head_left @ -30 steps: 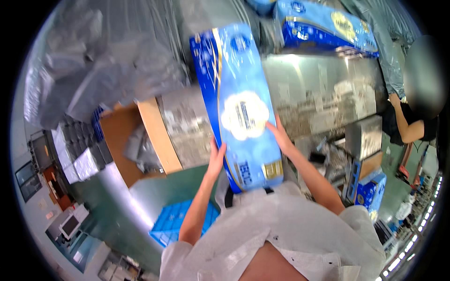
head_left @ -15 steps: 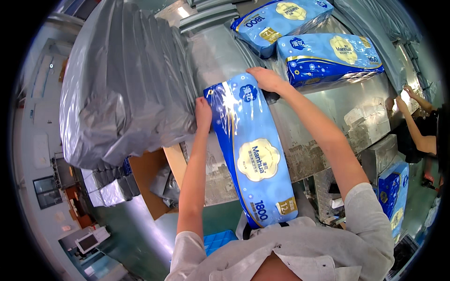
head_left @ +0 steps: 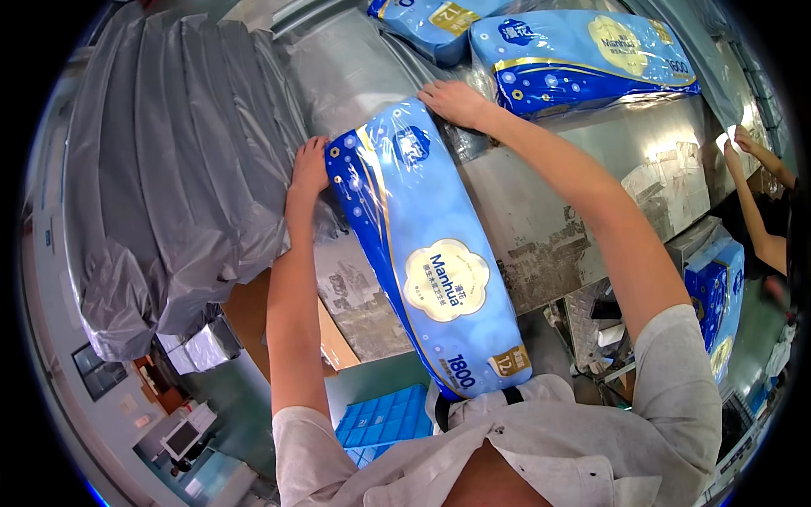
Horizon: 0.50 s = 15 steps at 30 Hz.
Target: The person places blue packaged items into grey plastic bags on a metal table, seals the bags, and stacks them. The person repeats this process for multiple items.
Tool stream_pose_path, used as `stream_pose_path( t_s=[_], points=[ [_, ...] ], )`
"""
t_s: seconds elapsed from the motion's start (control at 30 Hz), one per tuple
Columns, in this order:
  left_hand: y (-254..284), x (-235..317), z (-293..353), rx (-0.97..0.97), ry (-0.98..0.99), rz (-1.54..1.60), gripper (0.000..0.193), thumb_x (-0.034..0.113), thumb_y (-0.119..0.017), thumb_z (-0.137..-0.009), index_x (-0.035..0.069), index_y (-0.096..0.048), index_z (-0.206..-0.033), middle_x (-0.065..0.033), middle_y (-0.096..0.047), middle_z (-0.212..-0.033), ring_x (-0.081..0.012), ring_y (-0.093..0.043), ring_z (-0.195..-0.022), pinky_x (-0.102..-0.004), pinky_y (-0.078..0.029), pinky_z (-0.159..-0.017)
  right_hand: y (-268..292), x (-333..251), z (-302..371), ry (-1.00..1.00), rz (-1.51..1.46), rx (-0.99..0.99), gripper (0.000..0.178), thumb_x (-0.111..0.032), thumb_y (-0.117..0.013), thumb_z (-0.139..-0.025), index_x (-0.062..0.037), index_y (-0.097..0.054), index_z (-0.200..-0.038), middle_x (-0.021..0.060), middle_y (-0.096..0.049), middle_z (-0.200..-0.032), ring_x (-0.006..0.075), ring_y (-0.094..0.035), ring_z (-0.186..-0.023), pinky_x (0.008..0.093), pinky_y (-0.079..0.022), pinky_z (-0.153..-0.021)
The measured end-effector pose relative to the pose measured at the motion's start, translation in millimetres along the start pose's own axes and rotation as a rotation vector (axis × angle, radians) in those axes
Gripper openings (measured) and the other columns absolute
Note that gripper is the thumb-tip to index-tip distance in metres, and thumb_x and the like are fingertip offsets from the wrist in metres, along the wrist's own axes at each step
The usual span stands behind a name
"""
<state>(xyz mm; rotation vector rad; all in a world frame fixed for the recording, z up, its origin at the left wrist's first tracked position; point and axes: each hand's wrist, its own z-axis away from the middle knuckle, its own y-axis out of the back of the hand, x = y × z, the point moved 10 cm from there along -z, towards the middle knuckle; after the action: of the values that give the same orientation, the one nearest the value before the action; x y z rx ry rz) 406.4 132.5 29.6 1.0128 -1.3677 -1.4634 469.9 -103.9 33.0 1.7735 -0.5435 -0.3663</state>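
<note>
A long blue plastic-wrapped pack of tissue rolls (head_left: pixel 435 228) lies slantwise before me, its near end against my waist and its far end on the metal table (head_left: pixel 557 228). My left hand (head_left: pixel 310 166) is closed at the pack's far left corner, with the fingertips partly hidden. At the far right corner my right hand (head_left: pixel 456 105) grips the pack's edge with bent fingers. Just beyond the left hand stands a tall stack of grey plastic bags (head_left: pixel 194 160). More grey plastic film (head_left: pixel 355 80) lies flat past the pack's far end.
Another blue tissue pack (head_left: pixel 591 63) lies at the back right, touching a further one (head_left: pixel 431 29). An open cardboard box (head_left: pixel 253 317) sits below at left. A blue plastic crate (head_left: pixel 384 420) is under the table's front. A co-worker's hands (head_left: pixel 737 142) work at far right.
The whole view has shifted, so table things sit higher and the bag stack farther left. Both hands remain at the pack's far corners.
</note>
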Motion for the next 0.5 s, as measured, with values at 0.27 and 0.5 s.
stream_pose_path(
  t_s=[0.27, 0.5],
  points=[
    [-15.0, -8.5, 0.5, -0.083, 0.238, 0.283, 0.05, 0.015, -0.069, -0.078, 0.011, -0.044, -0.121, -0.0201, -0.056, -0.108, -0.0417, -0.057, -0.102, -0.047, -0.048, -0.087, 1.4, 8.7, 5.4, -0.037, -0.002, 0.127, 0.015, -0.013, -0.053, -0.084, -0.0093, -0.056, -0.099, 0.0057, -0.059, -0.092, 0.0218, -0.063, -0.085, 0.0347, -0.052, -0.071],
    [-12.3, -6.0, 7.0, 0.1, 0.258, 0.366, 0.041, 0.01, -0.068, -0.078, 0.01, -0.046, -0.113, -0.0186, -0.056, -0.102, -0.0422, -0.059, -0.096, -0.0473, -0.049, -0.081, -10.7, 15.6, -6.6, -0.116, -0.019, -0.038, 0.014, -0.013, -0.052, -0.084, -0.0079, -0.057, -0.097, 0.0099, -0.063, -0.084, 0.0258, -0.066, -0.077, 0.0379, -0.052, -0.065]
  ],
)
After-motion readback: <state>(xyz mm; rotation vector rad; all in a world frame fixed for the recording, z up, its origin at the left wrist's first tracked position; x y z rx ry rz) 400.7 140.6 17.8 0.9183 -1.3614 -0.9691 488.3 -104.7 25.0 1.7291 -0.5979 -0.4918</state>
